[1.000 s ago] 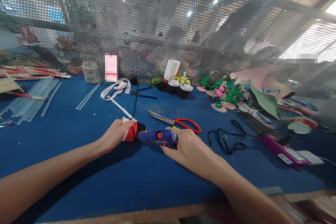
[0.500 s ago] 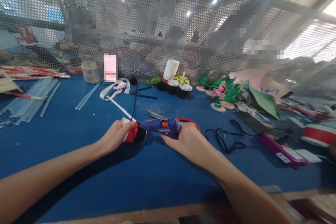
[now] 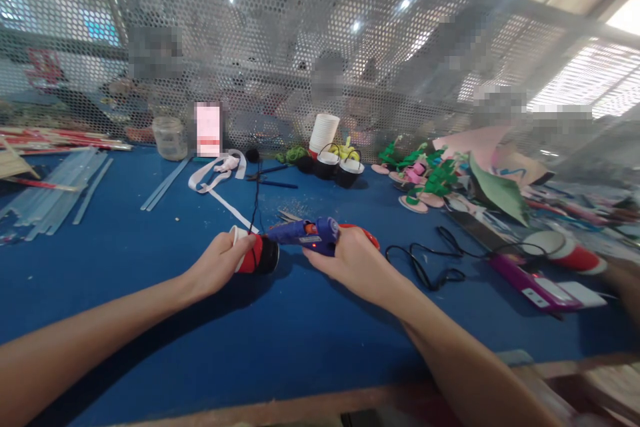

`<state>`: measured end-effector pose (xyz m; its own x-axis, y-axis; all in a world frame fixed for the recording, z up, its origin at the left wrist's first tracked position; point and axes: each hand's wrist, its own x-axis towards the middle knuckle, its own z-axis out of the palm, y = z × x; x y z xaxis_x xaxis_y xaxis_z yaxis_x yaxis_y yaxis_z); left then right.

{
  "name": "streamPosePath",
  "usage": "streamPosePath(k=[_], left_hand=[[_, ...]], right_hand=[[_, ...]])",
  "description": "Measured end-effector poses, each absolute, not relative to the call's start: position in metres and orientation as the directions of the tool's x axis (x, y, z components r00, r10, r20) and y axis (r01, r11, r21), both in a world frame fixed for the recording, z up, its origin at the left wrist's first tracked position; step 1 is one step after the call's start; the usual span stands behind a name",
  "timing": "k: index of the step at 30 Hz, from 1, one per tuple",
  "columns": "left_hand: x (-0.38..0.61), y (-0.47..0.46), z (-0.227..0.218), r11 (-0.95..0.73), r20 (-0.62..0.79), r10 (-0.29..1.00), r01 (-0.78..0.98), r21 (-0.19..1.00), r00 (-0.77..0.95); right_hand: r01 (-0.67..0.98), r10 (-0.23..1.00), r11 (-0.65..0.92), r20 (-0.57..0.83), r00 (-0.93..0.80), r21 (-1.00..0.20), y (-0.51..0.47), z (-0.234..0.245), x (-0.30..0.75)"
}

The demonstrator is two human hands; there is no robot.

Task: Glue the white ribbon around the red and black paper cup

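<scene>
A red paper cup (image 3: 247, 260) with a white rim and black yarn wound round its base end lies sideways in my left hand (image 3: 219, 260), its fingers closed around it. From the cup a strand of black yarn (image 3: 257, 197) runs back across the table. My right hand (image 3: 353, 260) grips a blue hot glue gun (image 3: 305, 235) with a small red light on. The nozzle points left at the cup, at the edge of the black yarn; whether it touches I cannot tell. Scissors (image 3: 289, 215) lie partly hidden behind the glue gun.
Clear glue sticks (image 3: 55, 193) lie at the left. White ribbon (image 3: 220, 177), pliers (image 3: 275, 183) and two black-wrapped cups (image 3: 349, 172) stand farther back. Green craft plants (image 3: 435, 183), a black cable (image 3: 425, 267) and a purple power strip (image 3: 540, 287) are rightward. Another person's hand (image 3: 620, 280) holds a red-and-white cup (image 3: 575, 255).
The glue gun has shifted slightly left and up, its nozzle nearer the cup. At the far right, the other person's red-and-white cup has moved left, and more of that person's hand shows.
</scene>
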<state>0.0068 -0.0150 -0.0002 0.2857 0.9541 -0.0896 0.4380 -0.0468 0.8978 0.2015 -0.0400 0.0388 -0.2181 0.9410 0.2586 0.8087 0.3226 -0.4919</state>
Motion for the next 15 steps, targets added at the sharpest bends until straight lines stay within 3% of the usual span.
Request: streamPosePath(k=[7,10,12,15], left_hand=[[0.008,-0.015,-0.001,-0.06,-0.075,0.96,0.459,0.887,0.269],[0.007,-0.015,-0.003,-0.052,-0.077,0.96,0.442,0.896,0.269],[0.007,-0.015,-0.004,-0.052,-0.076,0.959,0.429,0.902,0.275],[0.006,-0.015,-0.004,-0.066,-0.06,0.958,0.419,0.906,0.28]], right_hand=[[0.659,0.981,0.157,0.038,-0.192,-0.736,-0.031,0.034,0.206],[0.53,0.985,0.146,0.073,-0.156,-0.836,-0.015,0.026,0.216],[0.502,0.986,0.166,0.153,-0.067,-0.849,-0.001,0.021,0.224],[0.65,0.98,0.11,0.193,0.058,-0.752,0.02,0.015,0.236]])
